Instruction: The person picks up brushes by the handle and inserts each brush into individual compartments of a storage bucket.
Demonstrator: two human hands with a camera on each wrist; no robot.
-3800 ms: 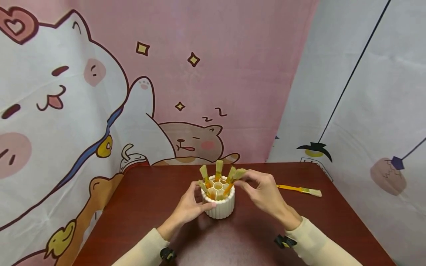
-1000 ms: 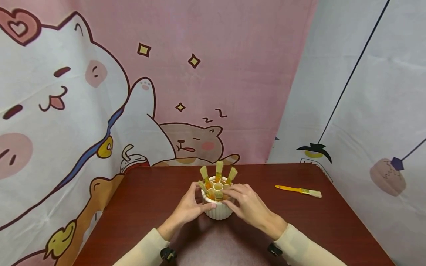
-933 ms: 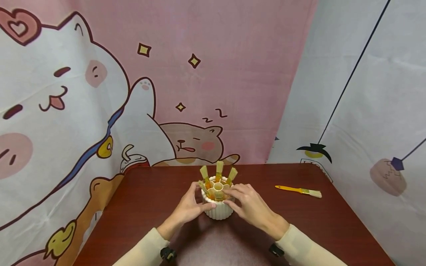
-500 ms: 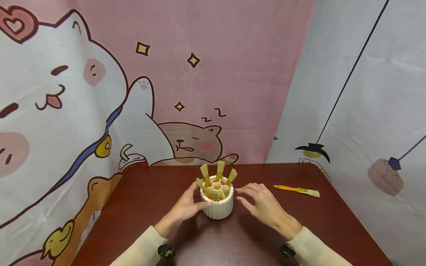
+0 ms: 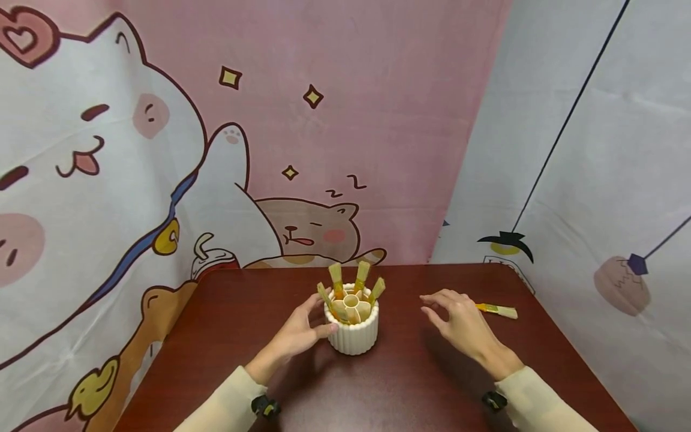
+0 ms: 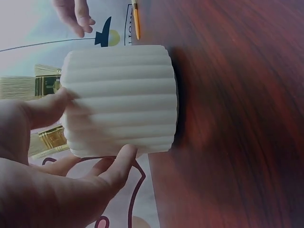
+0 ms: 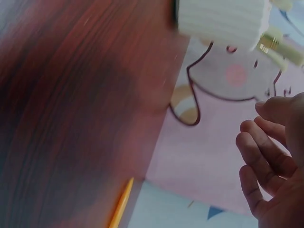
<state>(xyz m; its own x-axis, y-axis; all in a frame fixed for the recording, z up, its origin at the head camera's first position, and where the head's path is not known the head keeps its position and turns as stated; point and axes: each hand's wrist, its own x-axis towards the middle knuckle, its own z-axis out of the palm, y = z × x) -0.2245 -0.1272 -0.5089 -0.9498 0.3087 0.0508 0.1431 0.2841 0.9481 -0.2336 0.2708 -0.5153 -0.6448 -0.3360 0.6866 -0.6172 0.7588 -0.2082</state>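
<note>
A white ribbed brush holder [image 5: 353, 339] with a divided top stands upright on the table, several flat paintbrushes [image 5: 363, 273] in it with bristles up. My left hand [image 5: 294, 336] grips its left side, thumb at the front; the left wrist view shows fingers curved against the ribbed wall [image 6: 118, 102]. Off to the right of the holder, my right hand [image 5: 464, 321] is in the air with loosely bent fingers and holds nothing. Behind that hand lies a single yellow-handled paintbrush [image 5: 502, 311], its handle partly hidden in the head view; the handle tip [image 7: 122, 204] shows in the right wrist view.
The dark red-brown table [image 5: 243, 312] has its back edge against a pink cartoon-cat cloth [image 5: 399, 150]. A pale cloth [image 5: 594, 180] hangs along the right side.
Earlier my right hand held a paintbrush at the holder's right side, then worked over its top. It has since withdrawn empty to the right, towards the lying brush. My left hand keeps its grip.
</note>
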